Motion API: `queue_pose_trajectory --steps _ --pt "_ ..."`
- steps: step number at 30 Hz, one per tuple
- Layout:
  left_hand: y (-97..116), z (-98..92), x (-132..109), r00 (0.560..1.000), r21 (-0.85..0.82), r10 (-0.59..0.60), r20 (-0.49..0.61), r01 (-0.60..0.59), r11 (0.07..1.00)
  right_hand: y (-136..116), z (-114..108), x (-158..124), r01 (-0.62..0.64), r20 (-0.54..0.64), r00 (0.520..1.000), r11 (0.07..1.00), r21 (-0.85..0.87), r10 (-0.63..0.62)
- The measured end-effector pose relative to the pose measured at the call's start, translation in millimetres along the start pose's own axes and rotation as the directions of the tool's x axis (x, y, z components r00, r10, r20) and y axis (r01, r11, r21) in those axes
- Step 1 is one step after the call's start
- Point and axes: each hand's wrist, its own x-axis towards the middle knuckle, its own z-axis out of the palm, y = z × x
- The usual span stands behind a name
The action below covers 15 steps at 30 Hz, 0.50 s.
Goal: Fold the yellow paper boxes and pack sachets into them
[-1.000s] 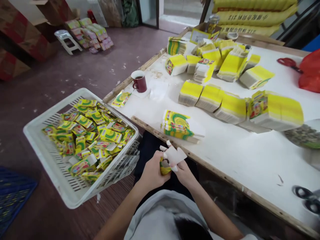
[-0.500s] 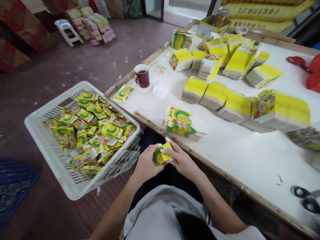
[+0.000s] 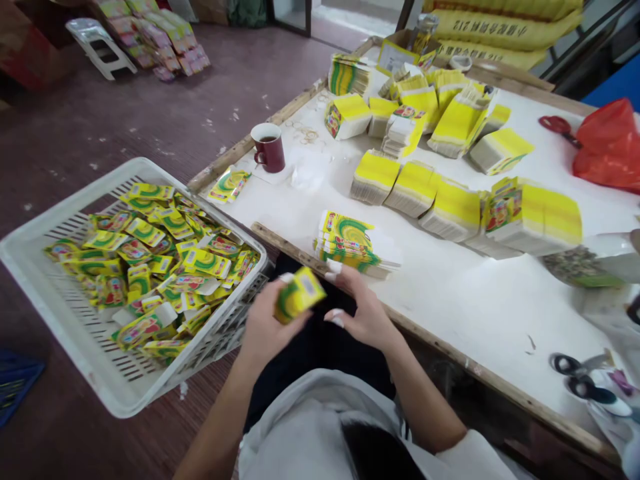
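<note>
A small yellow and green printed box [image 3: 300, 295] is gripped in my left hand [image 3: 267, 320], between thumb and fingers, over my lap. My right hand [image 3: 363, 310] is apart from it, thumb and fingers spread with nothing between them, beside the table's wooden edge. Just beyond that hand lies a fanned stack of flat printed cartons [image 3: 350, 241]. To my left stands a white plastic crate [image 3: 143, 393] holding many similar small yellow and green boxes [image 3: 175, 223], jumbled together. The box in my hand is slightly blurred.
On the white table [image 3: 450, 300] are bundled yellow carton stacks [image 3: 417, 187], a dark red mug [image 3: 270, 150] with dark liquid, a flat packet [image 3: 230, 185], black-handled scissors [image 3: 575, 373] and a red plastic bag [image 3: 607, 147]. A blue crate [image 3: 17, 383] sits on the floor at left.
Both hands were together on the box. Now my right hand has let go and opened, while my left hand has carried the box a little left. The view has shifted too.
</note>
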Motion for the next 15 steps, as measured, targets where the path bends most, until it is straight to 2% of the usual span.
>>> queue_pose_trajectory --steps 1,2,3,4,5,6,7,9,11,13,15 --pt "-7 -8.9 3 0.981 0.04 -0.057 -0.184 0.065 0.997 3 -7 4 -0.013 -0.09 0.996 0.998 -0.064 0.007" --pt "-14 -17.9 6 0.918 0.071 -0.101 -0.384 0.139 0.988 7 -16 10 -0.04 -0.189 0.982 0.989 -0.146 0.012" --pt "-21 -25.9 9 0.843 0.062 -0.136 -0.52 0.196 0.979 12 -25 16 -0.082 -0.279 0.96 0.969 -0.234 0.014" --pt "-26 -31.8 10 0.784 0.032 -0.157 -0.6 0.22 0.975 18 -33 21 -0.133 -0.349 0.937 0.939 -0.318 0.014" --pt "-30 -34.8 11 0.764 -0.009 -0.178 -0.62 0.22 0.976 25 -40 27 -0.192 -0.392 0.92 0.899 -0.394 0.024" --pt "-31 -34.2 9 0.78 -0.063 -0.198 -0.593 0.2 0.978 31 -46 32 -0.252 -0.409 0.911 0.851 -0.462 0.048" --pt "-31 -30.0 7 0.818 -0.12 -0.211 -0.535 0.174 0.977 37 -49 37 -0.304 -0.41 0.909 0.8 -0.517 0.08" --pt "-27 -12.8 -3 0.912 -0.24 -0.219 -0.346 0.139 0.961 46 -52 43 -0.372 -0.388 0.909 0.716 -0.591 0.152" --pt "-19 11.1 -15 0.967 -0.326 -0.207 -0.146 0.15 0.933 52 -53 48 -0.399 -0.364 0.909 0.671 -0.625 0.202" --pt "-12 36.1 -27 0.983 -0.353 -0.185 0.013 0.177 0.919 54 -55 53 -0.408 -0.345 0.91 0.65 -0.642 0.231" --pt "-9 60.7 -37 0.977 -0.369 -0.151 0.15 0.197 0.908 52 -58 59 -0.406 -0.313 0.914 0.64 -0.652 0.26"
